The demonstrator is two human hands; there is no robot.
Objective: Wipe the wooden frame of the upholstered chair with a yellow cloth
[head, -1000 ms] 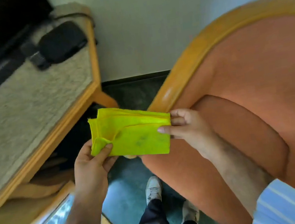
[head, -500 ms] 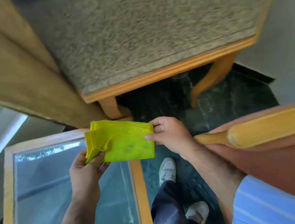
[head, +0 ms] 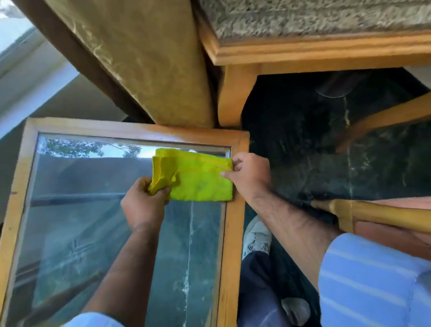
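A folded yellow cloth [head: 197, 178] is held in the air between both hands, above a glass-topped table. My left hand [head: 141, 204] pinches its bunched left end, and my right hand [head: 250, 175] grips its right edge. The upholstered chair sits at the lower right: its wooden frame [head: 410, 216] shows as a rounded yellow-brown rail, with orange upholstery [head: 419, 240] under it. Neither hand touches the chair.
A low wood-framed glass table [head: 236, 243] lies under the hands. A wooden table with a speckled stone top [head: 330, 44] stands ahead, its legs on the dark marble floor [head: 347, 161]. A tan curtain [head: 144, 57] hangs at upper middle. My shoes [head: 255, 238] are below.
My view has swung left, away from the chair, which slid to the lower right. Both hands kept hold of the cloth and now sit over the glass table.
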